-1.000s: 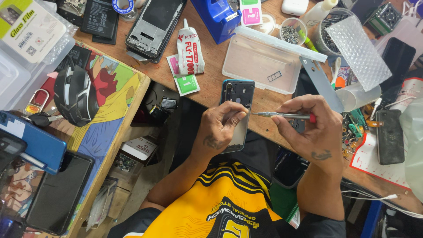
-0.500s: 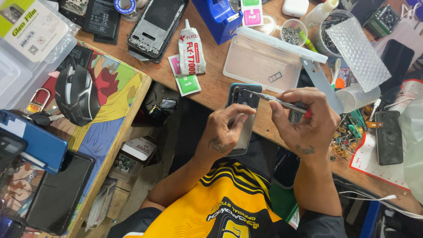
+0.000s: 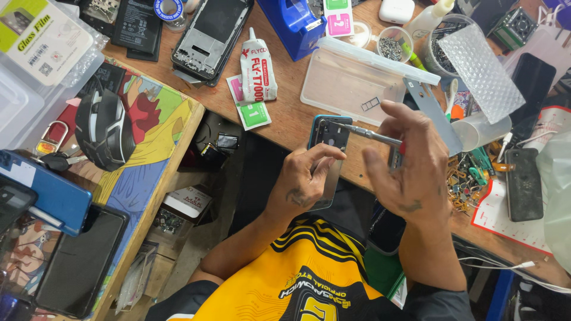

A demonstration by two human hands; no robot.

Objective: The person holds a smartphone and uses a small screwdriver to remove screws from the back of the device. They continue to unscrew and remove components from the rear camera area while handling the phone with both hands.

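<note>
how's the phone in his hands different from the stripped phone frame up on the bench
The held phone has a teal edge and sits in the left hand, a screwdriver in the right hand touching its top. The phone frame is black, lies flat on the bench, untouched. Both are opened, insides showing.

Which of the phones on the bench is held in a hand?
The teal-edged phone at the bench edge: left hand grips it. The black frame lies untouched.

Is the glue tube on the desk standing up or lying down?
Lying down: the glue tube rests flat on the wooden desk, nozzle pointing away from the person.
</note>
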